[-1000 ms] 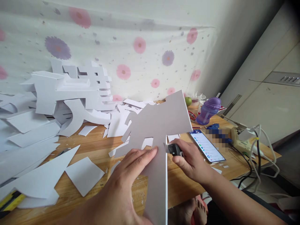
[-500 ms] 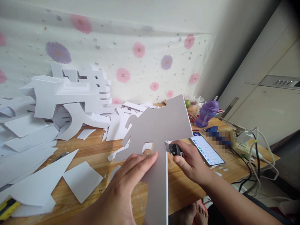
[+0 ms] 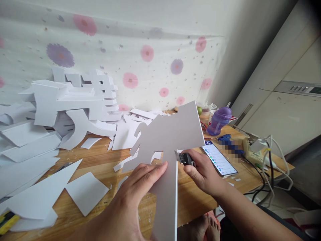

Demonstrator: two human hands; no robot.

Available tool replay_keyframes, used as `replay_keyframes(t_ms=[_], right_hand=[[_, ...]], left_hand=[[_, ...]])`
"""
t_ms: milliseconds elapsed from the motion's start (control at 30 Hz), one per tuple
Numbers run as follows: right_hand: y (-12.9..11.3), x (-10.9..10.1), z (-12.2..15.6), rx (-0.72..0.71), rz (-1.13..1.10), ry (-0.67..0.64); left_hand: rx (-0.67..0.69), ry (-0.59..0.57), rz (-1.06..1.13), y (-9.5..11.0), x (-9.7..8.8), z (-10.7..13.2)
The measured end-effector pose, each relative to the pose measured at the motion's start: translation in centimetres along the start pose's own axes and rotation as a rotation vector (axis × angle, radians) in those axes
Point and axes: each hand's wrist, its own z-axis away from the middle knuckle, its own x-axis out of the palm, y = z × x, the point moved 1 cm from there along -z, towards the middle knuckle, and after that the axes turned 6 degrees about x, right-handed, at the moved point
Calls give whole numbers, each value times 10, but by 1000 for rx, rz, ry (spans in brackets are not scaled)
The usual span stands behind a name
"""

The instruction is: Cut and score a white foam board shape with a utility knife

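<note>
A large white foam board (image 3: 170,134) with notched, curved edges is in front of me, a small rectangular hole cut near its middle. My left hand (image 3: 140,187) grips its lower part, the fingers lying over its face close to the hole. In my right hand (image 3: 204,174) is a black utility knife (image 3: 185,158), its short blade out. The blade tip is at the inner corner on the board's right side, where the upper arm meets the lower strip. Whether the blade is in the board or only against it, I cannot tell.
White foam pieces (image 3: 75,103) are piled at the left and back of the wooden table (image 3: 117,204). A phone (image 3: 220,159), a purple bottle (image 3: 220,121) and a power strip (image 3: 253,152) with cables lie to the right. Something yellow and black (image 3: 8,221) shows at the lower left.
The view has turned slightly, so everything sits a little further left. The knife stays at the same corner of the board, and both hands keep their hold.
</note>
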Motion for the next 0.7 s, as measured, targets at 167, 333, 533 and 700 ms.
replay_keyframes(t_ms=[167,333,533,700], right_hand=[[0,1,-1,17,7,7],[3,2,-1,25,-9,22],[-1,7,4,7,-6,-54],[-4,7,7,16,-93,-79]], left_hand=[[13,-28,-2,0,-1,0],[-63,-10,-5,2,2,0],[-87,-29,94,-3,-1,-8],[-74,-10,35,-9,-3,-9]])
